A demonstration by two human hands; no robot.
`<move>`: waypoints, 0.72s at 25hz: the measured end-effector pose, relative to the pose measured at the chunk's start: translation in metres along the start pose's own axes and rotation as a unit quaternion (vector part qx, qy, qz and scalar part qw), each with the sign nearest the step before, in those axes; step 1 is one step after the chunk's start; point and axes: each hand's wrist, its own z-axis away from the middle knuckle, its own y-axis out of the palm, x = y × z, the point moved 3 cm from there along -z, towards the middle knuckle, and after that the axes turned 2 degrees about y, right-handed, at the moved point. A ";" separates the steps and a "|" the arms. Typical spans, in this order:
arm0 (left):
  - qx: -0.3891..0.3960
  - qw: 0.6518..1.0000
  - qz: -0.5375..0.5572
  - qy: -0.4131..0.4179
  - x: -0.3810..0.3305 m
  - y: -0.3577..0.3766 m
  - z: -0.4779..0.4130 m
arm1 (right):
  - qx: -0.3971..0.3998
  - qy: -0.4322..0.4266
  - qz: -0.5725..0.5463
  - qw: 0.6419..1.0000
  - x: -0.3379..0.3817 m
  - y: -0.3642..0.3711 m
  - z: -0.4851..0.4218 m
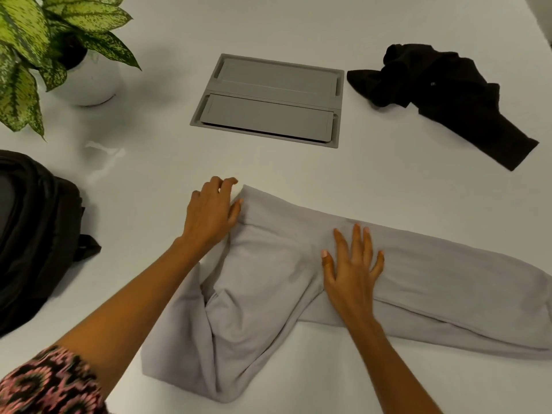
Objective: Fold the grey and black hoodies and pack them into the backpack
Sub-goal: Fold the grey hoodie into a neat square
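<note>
Grey hoodie (418, 288) lies across the near middle of the worktop (149, 174), drawn into a long band with one loose part trailing toward me. My right grip (351, 264) is spread flat and presses on its middle, holding nothing. My left grip (213, 213) sits at the far-left corner with its fingers bent; I cannot tell whether it pinches the cloth.

I judge I'm mid-fold on the first garment. The next move calls for tucking in that loose part, then bringing the right end over to the left. The black hoodie (442, 97) lies crumpled at the far right, and the backpack (35, 228) is at the left edge.

Near hoodie (268, 279) lies front-centre on the table (388, 189), far hoodie (442, 94) back right, backpack (38, 234) left, plant (24, 40) behind it.
</note>
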 end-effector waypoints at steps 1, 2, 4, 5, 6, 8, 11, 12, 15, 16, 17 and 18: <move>-0.008 0.999 0.044 -0.009 0.002 -0.003 0.015 | -0.012 -0.023 -0.023 0.999 0.016 -0.001 0.009; -0.003 0.998 0.066 -0.020 0.007 -0.005 0.030 | -0.014 -0.036 -0.049 0.998 0.033 -0.001 0.019; 0.031 0.995 0.082 -0.056 0.020 -0.008 0.066 | 0.004 -0.050 -0.086 0.995 0.064 0.003 0.036; 0.051 0.992 0.090 -0.077 0.025 -0.010 0.081 | 0.012 -0.056 -0.093 0.994 0.076 0.005 0.044; 0.068 0.988 0.098 -0.094 0.029 -0.011 0.094 | 0.016 -0.061 -0.098 0.993 0.086 0.006 0.052; 0.094 0.983 0.109 -0.110 0.030 -0.008 0.108 | 0.010 -0.075 -0.110 0.991 0.103 0.003 0.065; 0.120 0.982 0.099 -0.103 0.022 0.005 0.107 | 0.033 -0.077 -0.126 0.989 0.129 -0.003 0.087; 0.121 0.982 0.099 -0.104 0.020 0.009 0.103 | 0.059 -0.066 -0.115 0.989 0.138 -0.002 0.093; 0.084 0.983 0.136 -0.092 0.015 0.011 0.094 | 0.129 -0.053 -0.085 0.987 0.152 0.011 0.108; 0.075 0.982 0.158 -0.075 0.013 0.008 0.093 | 0.156 -0.039 -0.118 0.980 0.152 0.012 0.108; 0.075 0.979 0.183 -0.052 0.010 0.005 0.092 | 0.195 -0.007 -0.191 0.962 0.148 0.011 0.104; 0.079 0.975 0.207 -0.029 0.007 0.001 0.091 | 0.239 0.048 -0.296 0.923 0.141 0.007 0.095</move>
